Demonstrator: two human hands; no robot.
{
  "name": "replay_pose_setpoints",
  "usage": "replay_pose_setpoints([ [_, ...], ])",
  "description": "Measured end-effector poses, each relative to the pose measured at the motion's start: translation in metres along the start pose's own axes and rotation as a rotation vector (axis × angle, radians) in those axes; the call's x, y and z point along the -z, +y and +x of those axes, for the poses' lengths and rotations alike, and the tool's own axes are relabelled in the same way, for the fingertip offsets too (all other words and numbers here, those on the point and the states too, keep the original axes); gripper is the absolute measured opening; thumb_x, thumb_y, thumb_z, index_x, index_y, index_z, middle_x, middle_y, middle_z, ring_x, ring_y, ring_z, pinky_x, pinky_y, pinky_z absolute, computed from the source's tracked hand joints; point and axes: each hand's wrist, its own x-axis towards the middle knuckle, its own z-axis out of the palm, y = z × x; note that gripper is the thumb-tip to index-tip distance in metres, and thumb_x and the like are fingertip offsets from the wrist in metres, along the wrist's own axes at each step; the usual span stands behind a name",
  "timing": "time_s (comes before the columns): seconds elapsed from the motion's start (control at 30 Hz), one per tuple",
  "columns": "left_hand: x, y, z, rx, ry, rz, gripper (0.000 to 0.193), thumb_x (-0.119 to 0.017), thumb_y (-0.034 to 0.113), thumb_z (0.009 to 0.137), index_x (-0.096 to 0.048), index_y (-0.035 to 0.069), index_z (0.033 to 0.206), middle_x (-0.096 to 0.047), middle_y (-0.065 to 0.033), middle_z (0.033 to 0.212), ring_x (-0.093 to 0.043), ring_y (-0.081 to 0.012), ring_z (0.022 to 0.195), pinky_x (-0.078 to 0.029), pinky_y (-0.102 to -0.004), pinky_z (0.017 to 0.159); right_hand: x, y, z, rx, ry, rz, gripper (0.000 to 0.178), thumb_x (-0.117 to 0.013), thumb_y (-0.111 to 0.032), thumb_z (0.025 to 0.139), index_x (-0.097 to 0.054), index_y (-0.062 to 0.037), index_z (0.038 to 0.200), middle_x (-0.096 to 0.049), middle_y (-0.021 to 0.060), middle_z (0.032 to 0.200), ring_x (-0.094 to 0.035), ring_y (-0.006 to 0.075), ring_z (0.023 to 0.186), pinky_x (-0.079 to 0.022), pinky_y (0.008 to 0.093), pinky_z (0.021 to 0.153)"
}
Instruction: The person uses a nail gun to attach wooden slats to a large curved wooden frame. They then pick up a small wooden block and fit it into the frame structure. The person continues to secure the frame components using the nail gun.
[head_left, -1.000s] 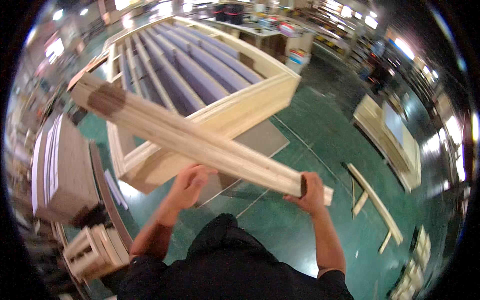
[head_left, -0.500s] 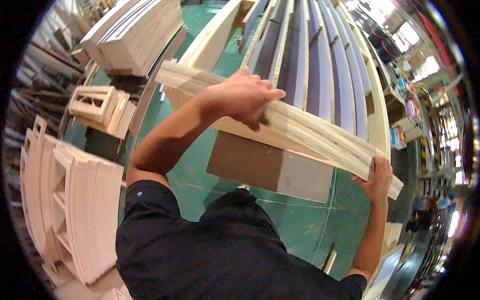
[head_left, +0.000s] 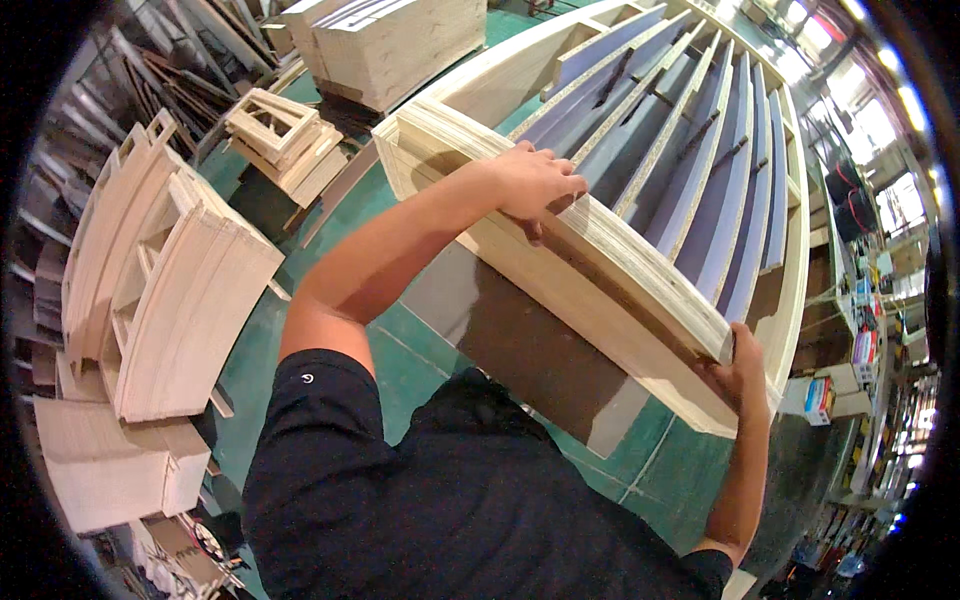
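Note:
A long, pale wooden beam (head_left: 645, 265) with a layered grain runs slantwise in front of me, at the near end of a large wooden frame (head_left: 560, 270). My left hand (head_left: 540, 190) is closed over its upper edge, thumb on the near side. Near the beam's right end, my right hand (head_left: 742, 372) grips it, with some fingers hidden behind the wood. Inside the frame, several grey-violet boards (head_left: 655, 150) stand on edge in long rows beyond the beam.
Below the frame a brown panel (head_left: 530, 345) lies on the green floor (head_left: 410, 360). Stacked wooden frames (head_left: 185, 300) stand at the left, with smaller frames (head_left: 285, 140) and a pile of panels (head_left: 395, 60) farther back. Shelving and boxes (head_left: 815, 398) line the right side.
The beam has come down and away from me, so it now lines up with the frame's near end. Both hands stay on it. My view has turned, shifting the surroundings.

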Motion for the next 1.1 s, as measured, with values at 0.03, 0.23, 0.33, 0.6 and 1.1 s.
replay_pose_setpoints([
  [0.03, 0.0, 0.002, 0.002, 0.031, -0.009, 0.018, 0.087, -0.089, 0.039, 0.063, -0.049, 0.018, 0.137, -0.06, -0.0088, 0.125, -0.056, -0.0331, 0.12, -0.043, -0.0519, 0.097, 0.0, 0.001, 0.002, 0.03, 0.038, -0.019, 0.069, -0.087, -0.034, 0.066, -0.055, -0.0008, 0.117, -0.063, 0.0227, 0.105, -0.06, 0.0431, 0.099, -0.048, 0.0468, 0.085],
  [0.23, -0.007, -0.002, 0.003, 0.094, -0.042, -0.014, 0.079, -0.088, 0.023, 0.067, -0.05, 0.021, 0.136, -0.06, -0.0043, 0.128, -0.055, -0.0306, 0.121, -0.041, -0.0545, 0.099, -0.001, -0.005, -0.001, 0.063, 0.089, -0.016, 0.068, -0.085, -0.041, 0.068, -0.055, -0.0012, 0.114, -0.064, 0.0244, 0.098, -0.062, 0.0448, 0.095, -0.049, 0.0486, 0.08],
  [0.33, -0.007, -0.001, -0.002, 0.086, -0.037, -0.06, 0.071, -0.084, 0.018, 0.071, -0.051, 0.022, 0.134, -0.061, -0.0042, 0.126, -0.055, -0.03, 0.122, -0.04, -0.0556, 0.1, 0.001, -0.01, -0.003, 0.067, 0.084, -0.016, 0.068, -0.086, -0.041, 0.068, -0.055, -0.0016, 0.113, -0.064, 0.024, 0.098, -0.062, 0.0448, 0.095, -0.049, 0.0488, 0.08],
  [0.6, -0.019, 0.001, -0.003, 0.044, 0.03, -0.02, 0.063, -0.08, 0.022, 0.076, -0.053, 0.023, 0.132, -0.063, -0.0037, 0.119, -0.057, -0.0289, 0.118, -0.041, -0.0523, 0.096, 0.0, -0.008, -0.014, 0.102, 0.072, -0.064, 0.071, -0.088, -0.037, 0.065, -0.054, 0.0, 0.115, -0.062, 0.0212, 0.103, -0.059, 0.043, 0.097, -0.048, 0.0474, 0.083],
  [1.1, -0.027, 0.003, -0.013, 0.02, 0.141, 0.021, 0.063, -0.082, 0.026, 0.072, -0.056, 0.022, 0.129, -0.065, -0.0036, 0.114, -0.061, -0.0281, 0.112, -0.043, -0.0507, 0.09, -0.002, -0.009, -0.015, 0.061, 0.044, -0.129, 0.066, -0.088, -0.026, 0.064, -0.054, -0.0002, 0.114, -0.059, 0.02, 0.102, -0.056, 0.0408, 0.098, -0.046, 0.0449, 0.086],
])
